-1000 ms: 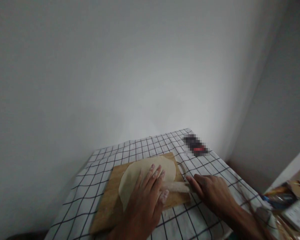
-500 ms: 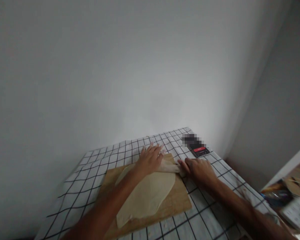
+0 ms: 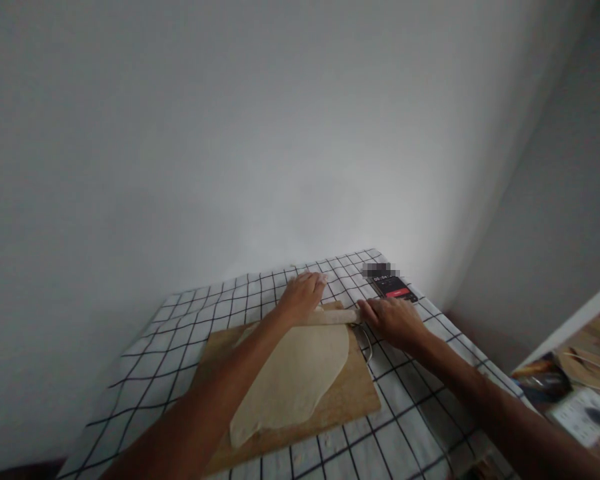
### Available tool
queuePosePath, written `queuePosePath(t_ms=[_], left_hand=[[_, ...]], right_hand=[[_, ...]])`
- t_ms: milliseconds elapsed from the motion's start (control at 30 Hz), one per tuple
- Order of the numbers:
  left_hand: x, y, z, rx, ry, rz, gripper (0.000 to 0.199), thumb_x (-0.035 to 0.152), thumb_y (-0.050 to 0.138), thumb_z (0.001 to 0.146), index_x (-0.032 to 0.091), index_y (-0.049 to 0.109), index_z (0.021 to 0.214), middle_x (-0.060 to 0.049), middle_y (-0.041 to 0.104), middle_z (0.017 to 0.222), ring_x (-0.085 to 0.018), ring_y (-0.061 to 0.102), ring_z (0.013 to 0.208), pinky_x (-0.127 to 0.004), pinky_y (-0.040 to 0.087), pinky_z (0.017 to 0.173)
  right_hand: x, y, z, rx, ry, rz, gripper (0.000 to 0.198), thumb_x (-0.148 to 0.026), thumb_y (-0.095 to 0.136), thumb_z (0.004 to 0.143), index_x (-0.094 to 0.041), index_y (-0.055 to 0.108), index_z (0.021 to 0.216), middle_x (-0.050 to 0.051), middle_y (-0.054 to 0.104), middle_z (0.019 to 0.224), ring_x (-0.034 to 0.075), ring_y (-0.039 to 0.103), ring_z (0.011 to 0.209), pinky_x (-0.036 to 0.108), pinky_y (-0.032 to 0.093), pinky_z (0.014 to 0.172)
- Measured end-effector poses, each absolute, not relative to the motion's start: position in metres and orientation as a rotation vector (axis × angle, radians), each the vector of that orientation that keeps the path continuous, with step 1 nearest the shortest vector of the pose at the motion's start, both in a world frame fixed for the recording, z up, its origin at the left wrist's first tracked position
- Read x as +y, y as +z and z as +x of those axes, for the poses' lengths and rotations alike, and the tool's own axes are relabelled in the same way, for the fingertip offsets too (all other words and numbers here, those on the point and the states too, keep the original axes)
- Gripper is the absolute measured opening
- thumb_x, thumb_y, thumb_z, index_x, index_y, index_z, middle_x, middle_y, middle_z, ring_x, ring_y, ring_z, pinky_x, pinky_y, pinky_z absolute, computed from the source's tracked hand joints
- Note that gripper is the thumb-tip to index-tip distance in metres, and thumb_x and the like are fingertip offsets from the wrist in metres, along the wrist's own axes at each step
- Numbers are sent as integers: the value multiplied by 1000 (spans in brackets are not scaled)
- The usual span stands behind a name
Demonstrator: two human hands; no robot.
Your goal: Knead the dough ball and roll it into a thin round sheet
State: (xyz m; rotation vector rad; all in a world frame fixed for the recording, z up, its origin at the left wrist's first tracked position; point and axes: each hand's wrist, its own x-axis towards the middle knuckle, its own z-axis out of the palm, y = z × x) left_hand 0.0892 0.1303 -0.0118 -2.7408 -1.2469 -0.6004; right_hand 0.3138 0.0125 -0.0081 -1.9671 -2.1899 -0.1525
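Observation:
A thin sheet of pale dough (image 3: pixel 293 380) lies spread over a wooden board (image 3: pixel 350 400). Across the dough's far edge runs a light rolling pin (image 3: pixel 335 317). My right hand (image 3: pixel 393 320) is closed around the pin's right end, just past the board's edge. My left hand (image 3: pixel 303 297), with flour on its fingertips, has its fingers curled over the pin's left part, which the hand hides. My left forearm covers the left side of the dough.
A black-and-white checked cloth (image 3: pixel 180 333) covers the table. A phone (image 3: pixel 393 285) lies at the back right. A thin pale cord loop (image 3: pixel 370 347) shows beside the board. A white wall (image 3: pixel 290 167) stands behind; several items lie below at right.
My left hand's fingers, spread before, are now curled over the pin. The pin and both hands have shifted slightly away from me. The cord loop shows now beside the board.

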Motion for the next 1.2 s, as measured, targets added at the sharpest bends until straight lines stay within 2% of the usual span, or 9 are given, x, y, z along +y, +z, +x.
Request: queuePosePath(t_ms=[100, 167, 267, 500, 567, 700, 800, 900, 1200], left_hand=[[82, -16, 80, -1186, -572, -2730, 35, 26, 40, 102, 21, 59, 132, -11, 52, 148, -30, 39, 143, -53, 28, 117], [47, -16, 74, -1213, -622, -2677, 44, 31, 39, 103, 21, 46, 145, -12, 40, 158, -33, 25, 150, -59, 20, 120], [10, -9, 59, -1250, -731, -2679, 54, 37, 39, 104, 26, 29, 155, -8, 29, 163, -30, 17, 153, -60, 17, 122], [17, 21, 10, -1515, -1284, -2618, 43, 39, 33, 104, 23, 50, 140, -7, 53, 147, -23, 42, 141, -45, 32, 119], [20, 24, 0, -1537, -1337, -2630, 41, 40, 34, 104, 23, 53, 136, -7, 56, 143, -22, 47, 137, -43, 35, 117], [17, 18, -10, -1525, -1345, -2649, 37, 39, 38, 103, 22, 58, 130, -7, 60, 137, -22, 50, 133, -42, 38, 116], [16, 12, -9, -1528, -1315, -2660, 35, 40, 41, 102, 22, 63, 122, -7, 63, 133, -23, 53, 130, -42, 39, 115], [18, 11, -5, -1545, -1268, -2667, 35, 41, 44, 100, 23, 65, 121, -7, 64, 132, -23, 54, 129, -43, 40, 114], [35, 24, 6, -1594, -1351, -2693, 38, 44, 42, 99, 21, 69, 115, -7, 68, 125, -24, 60, 122, -40, 44, 110]], right_hand=[[-16, -11, 314, -2249, -121, -1882, 57, -55, 23, 105, -23, 67, 87, 6, 75, 81, 20, 71, 75, 27, 36, 59], [-33, -16, 315, -2258, -89, -1810, 56, -63, 26, 102, -24, 64, 87, 4, 74, 80, 20, 70, 72, 27, 32, 57], [-47, -24, 315, -2217, -34, -1781, 59, -76, 34, 93, -24, 61, 86, 2, 73, 79, 20, 68, 69, 27, 27, 55], [-16, -18, 322, -2037, 198, -1911, 66, -67, 20, 100, -22, 64, 81, 6, 70, 75, 19, 66, 71, 28, 26, 56], [-10, -14, 324, -2066, 211, -1866, 58, -66, 29, 100, -22, 64, 85, 5, 70, 78, 19, 66, 72, 27, 29, 57], [-11, -16, 325, -2143, 237, -1636, 38, -56, 67, 85, -24, 62, 104, 3, 70, 103, 17, 65, 82, 26, 36, 64], [-12, -20, 327, -2119, 209, -1627, 28, -42, 69, 86, -24, 60, 106, 3, 68, 110, 17, 65, 84, 26, 37, 66], [-6, -20, 328, -2106, 212, -1697, 23, -44, 60, 93, -23, 63, 103, 3, 70, 105, 17, 66, 87, 25, 36, 66], [29, -18, 327, -2010, 271, -1876, 65, -60, 24, 102, -18, 71, 84, 11, 71, 76, 22, 69, 73, 27, 39, 59]])
